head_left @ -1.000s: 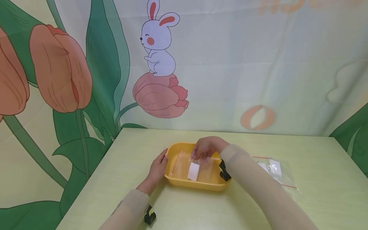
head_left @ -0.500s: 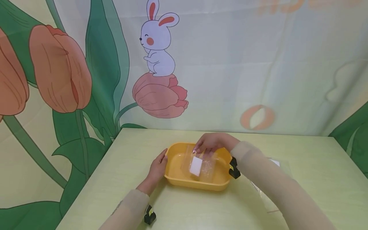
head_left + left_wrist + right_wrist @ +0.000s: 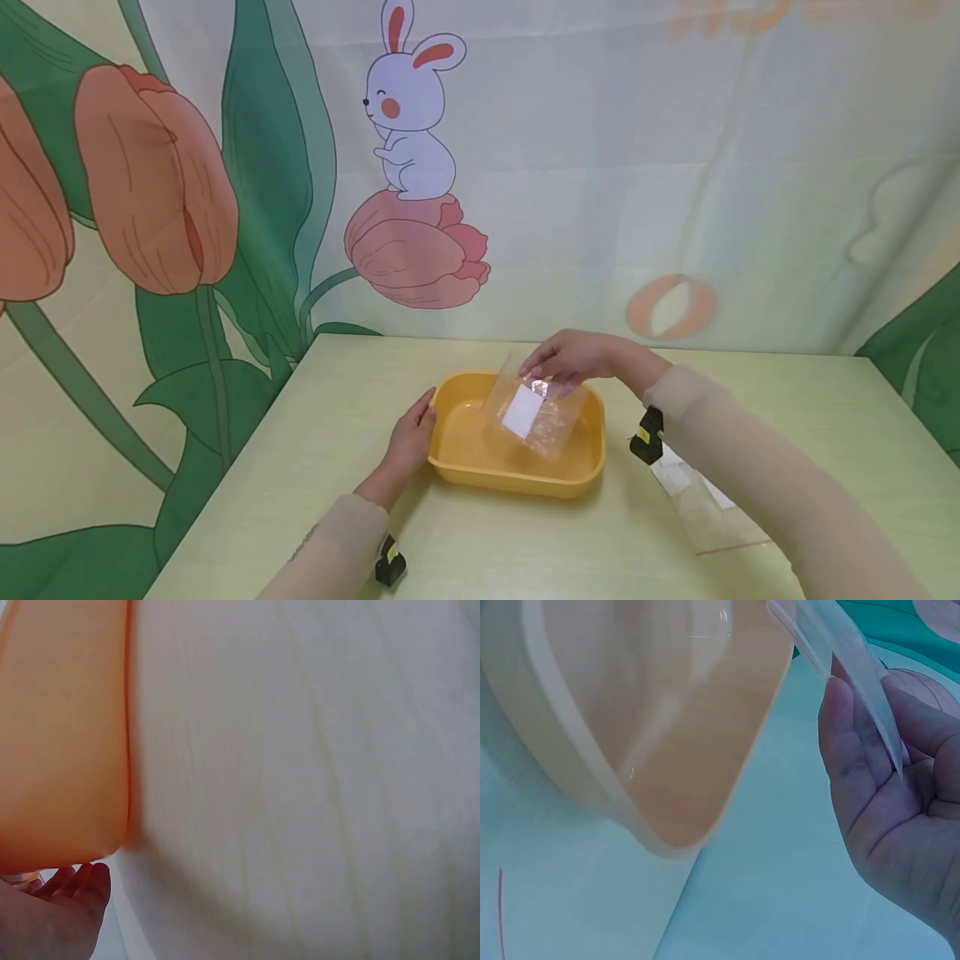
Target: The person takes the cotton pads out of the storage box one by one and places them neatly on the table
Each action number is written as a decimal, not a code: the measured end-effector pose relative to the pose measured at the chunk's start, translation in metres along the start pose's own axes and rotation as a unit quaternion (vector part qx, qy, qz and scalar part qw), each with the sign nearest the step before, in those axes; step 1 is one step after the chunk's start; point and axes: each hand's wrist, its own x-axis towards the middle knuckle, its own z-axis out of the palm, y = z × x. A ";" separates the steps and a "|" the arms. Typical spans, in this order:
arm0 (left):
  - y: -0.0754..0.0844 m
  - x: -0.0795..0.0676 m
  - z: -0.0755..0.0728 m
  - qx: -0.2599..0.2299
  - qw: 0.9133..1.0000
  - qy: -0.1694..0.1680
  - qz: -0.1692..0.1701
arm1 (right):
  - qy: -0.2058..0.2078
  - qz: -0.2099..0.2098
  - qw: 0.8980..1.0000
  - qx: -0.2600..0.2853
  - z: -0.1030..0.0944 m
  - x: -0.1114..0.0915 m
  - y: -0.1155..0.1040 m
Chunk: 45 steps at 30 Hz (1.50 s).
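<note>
My right hand (image 3: 573, 358) pinches a clear plastic bag (image 3: 553, 427) by its top edge, between thumb and fingers. A white rectangle (image 3: 522, 411) shows on or in the bag, which hangs tilted above a yellow plastic basin (image 3: 517, 485). In the right wrist view the bag (image 3: 862, 675) runs between the thumb and fingers, beside the basin's corner (image 3: 671, 844). My left hand (image 3: 408, 437) holds the basin's left end, thumb at the rim. From the left wrist, its fingers (image 3: 94, 881) touch the outer wall (image 3: 67, 750).
Right of the basin, flat clear bags (image 3: 720, 521) with white rectangles and red edge lines lie partly under my right forearm. The pale wooden table (image 3: 495, 550) ends at a printed cloth backdrop (image 3: 570, 208).
My right hand has lifted the clear bag up from inside the basin and moved up and right. The left hand and the basin have stayed in place.
</note>
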 end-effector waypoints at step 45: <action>0.001 0.000 0.000 0.002 1.000 -0.008 -0.004 | 0.136 -0.096 0.965 0.203 -0.026 -0.162 0.143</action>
